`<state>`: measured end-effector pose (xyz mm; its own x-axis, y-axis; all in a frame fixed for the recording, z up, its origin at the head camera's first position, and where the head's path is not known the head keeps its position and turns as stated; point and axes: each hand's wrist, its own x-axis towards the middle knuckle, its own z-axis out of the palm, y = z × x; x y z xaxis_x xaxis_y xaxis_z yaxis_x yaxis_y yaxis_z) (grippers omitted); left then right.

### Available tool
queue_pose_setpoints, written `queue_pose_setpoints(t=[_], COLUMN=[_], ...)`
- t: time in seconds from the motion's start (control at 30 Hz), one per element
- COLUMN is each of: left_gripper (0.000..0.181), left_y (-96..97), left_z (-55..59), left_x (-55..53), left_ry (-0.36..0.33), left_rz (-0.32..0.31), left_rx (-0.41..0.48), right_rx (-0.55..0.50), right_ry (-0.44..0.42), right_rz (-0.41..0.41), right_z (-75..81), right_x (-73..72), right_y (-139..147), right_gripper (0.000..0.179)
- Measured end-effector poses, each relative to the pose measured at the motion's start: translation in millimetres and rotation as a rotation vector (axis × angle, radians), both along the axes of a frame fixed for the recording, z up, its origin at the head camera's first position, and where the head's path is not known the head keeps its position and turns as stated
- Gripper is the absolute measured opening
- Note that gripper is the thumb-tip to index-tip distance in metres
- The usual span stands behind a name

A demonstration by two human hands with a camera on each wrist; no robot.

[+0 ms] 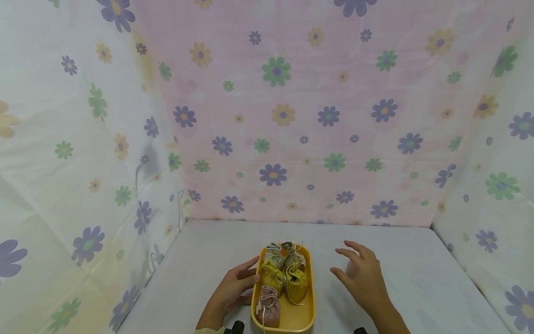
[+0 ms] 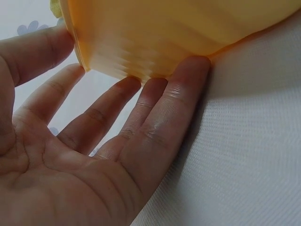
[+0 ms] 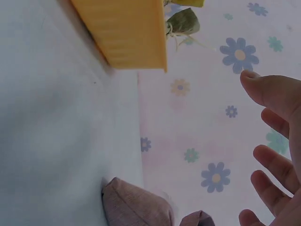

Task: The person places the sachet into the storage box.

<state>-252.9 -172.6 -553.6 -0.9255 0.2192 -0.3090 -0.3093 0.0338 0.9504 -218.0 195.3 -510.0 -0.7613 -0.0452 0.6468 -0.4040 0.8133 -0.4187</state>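
Note:
A yellow tray (image 1: pixel 294 320) holds several small drawstring pouches. Two greyish-green pouches lie at its far end, a yellow-green pouch (image 1: pixel 273 278) and a yellow pouch (image 1: pixel 296 284) in the middle, and a mauve pouch (image 1: pixel 269 311) at the near left. My left hand (image 1: pixel 234 287) rests against the tray's left side, its fairly straight fingers (image 2: pixel 155 127) touching the outer wall and its thumb at the rim. Right of the tray, my right hand (image 1: pixel 367 280) hovers with fingers spread and nothing held. Another mauve pouch (image 3: pixel 136 205) lies on the table near it, mostly hidden by that hand in the head view.
A white cloth covers the table (image 1: pixel 425 278). Flower-print curtains (image 1: pixel 292 139) stand behind it and on both sides. A thin cord (image 1: pixel 137 185) hangs at the left curtain. Two dark objects (image 1: pixel 238 327) show at the bottom edge near my wrists.

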Motion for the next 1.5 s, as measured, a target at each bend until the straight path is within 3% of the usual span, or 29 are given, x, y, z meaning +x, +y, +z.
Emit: queue_pose_setpoints(t=[0.2, 0.37, 0.6, 0.73, 0.83, 0.93, 1.07, 1.27, 1.5], left_gripper=[0.075, 0.075, 0.073, 0.074, 0.076, 0.076, 0.074, 0.074, 0.075], left_y=[-1.2, -1.8, -1.6, -0.9, -1.3, -1.9, -2.3, -2.8, -1.8], left_z=[1.1, 1.0, -0.3, -1.3, -1.7, -1.4, -1.0, -1.7, -2.0], left_x=[0.5, 0.6, 0.0, -0.8, -0.9, -0.6, -0.9, -1.5, -2.1], left_ry=[0.006, 0.007, 0.002, 0.002, 0.0, 0.0, -0.003, -0.004, -0.01], left_rz=[-0.014, -0.02, -0.02, -0.018, -0.02, -0.021, -0.021, -0.025, -0.01], left_rx=[0.006, 0.007, 0.008, 0.006, 0.006, 0.01, 0.018, 0.01, -0.01], right_rx=[-0.05, -0.155, -0.393, -0.531, -0.59, -0.598, -0.578, -0.512, -0.424], right_ry=[0.002, -0.056, -0.286, -0.434, -0.506, -0.558, -0.56, -0.442, -0.278], right_rz=[-0.065, -0.133, -0.232, -0.263, -0.269, -0.286, -0.34, -0.389, -0.405], right_z=[-11.0, -17.1, -23.8, -29.4, -35.0, -40.3, -42.9, -40.7, -38.7], right_x=[-3.5, -5.2, -8.2, -10.5, -12.6, -13.9, -14.6, -15.1, -18.0], right_y=[16.0, 24.3, 31.1, 35.9, 38.9, 40.3, 39.4, 34.9, 32.9], right_gripper=[0.06, 0.07, 0.099, 0.121, 0.126, 0.12, 0.097, 0.057, 0.036])
